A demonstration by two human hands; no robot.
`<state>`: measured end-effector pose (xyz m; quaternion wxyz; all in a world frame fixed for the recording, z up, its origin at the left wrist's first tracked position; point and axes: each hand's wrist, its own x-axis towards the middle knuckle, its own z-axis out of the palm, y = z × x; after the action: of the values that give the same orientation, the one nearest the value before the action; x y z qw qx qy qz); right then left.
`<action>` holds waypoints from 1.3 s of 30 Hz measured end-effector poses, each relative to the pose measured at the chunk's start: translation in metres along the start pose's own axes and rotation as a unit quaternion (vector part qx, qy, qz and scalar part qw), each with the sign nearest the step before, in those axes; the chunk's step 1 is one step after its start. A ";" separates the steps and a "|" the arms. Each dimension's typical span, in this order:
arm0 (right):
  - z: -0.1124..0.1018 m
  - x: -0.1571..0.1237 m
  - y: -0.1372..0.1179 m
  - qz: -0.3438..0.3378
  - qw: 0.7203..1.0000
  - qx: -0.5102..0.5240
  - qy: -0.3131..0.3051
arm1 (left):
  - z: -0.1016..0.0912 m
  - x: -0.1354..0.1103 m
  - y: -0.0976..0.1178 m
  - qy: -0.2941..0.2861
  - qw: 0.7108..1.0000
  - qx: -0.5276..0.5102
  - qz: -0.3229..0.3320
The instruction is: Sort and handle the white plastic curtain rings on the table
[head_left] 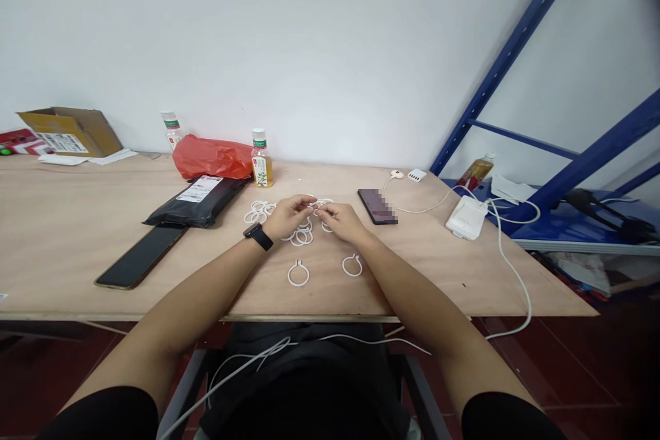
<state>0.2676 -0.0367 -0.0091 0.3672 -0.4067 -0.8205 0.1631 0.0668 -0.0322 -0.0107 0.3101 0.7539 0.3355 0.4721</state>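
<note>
My left hand (291, 216), with a black watch on the wrist, and my right hand (341, 221) meet fingertip to fingertip above the table. Both are closed in a pinch around a small white curtain ring (324, 202), partly hidden by the fingers. More white curtain rings (300, 237) lie in a loose heap under and between my hands, and another cluster (258, 212) rests just left of my left hand. Closer to me, two single rings lie apart: one ring (298, 274) in the middle and another ring (352, 265) beside my right forearm. Each has a small tab on top.
On the left are a black parcel (193, 203), a phone (141, 258), a red plastic bag (211, 157), a drink bottle (262, 161) and an open carton (77, 132). To the right lie another phone (376, 206), a white charger box (467, 216) with cables, and a blue rack (505, 48).
</note>
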 end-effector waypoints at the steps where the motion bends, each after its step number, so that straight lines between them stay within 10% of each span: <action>1: 0.001 0.000 0.001 0.006 1.000 0.003 0.002 | 0.001 -0.001 0.001 0.005 1.000 0.004 -0.001; 9: 0.005 -0.002 -0.003 0.011 0.993 0.082 0.083 | 0.004 -0.002 0.005 0.039 0.999 0.020 -0.026; 39: -0.004 -0.003 -0.009 -0.001 0.998 0.048 0.033 | -0.005 -0.004 0.001 -0.035 0.990 0.129 0.031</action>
<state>0.2664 -0.0446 -0.0026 0.4135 -0.3930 -0.7994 0.1887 0.0615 -0.0352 -0.0101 0.2066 0.8138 0.3590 0.4077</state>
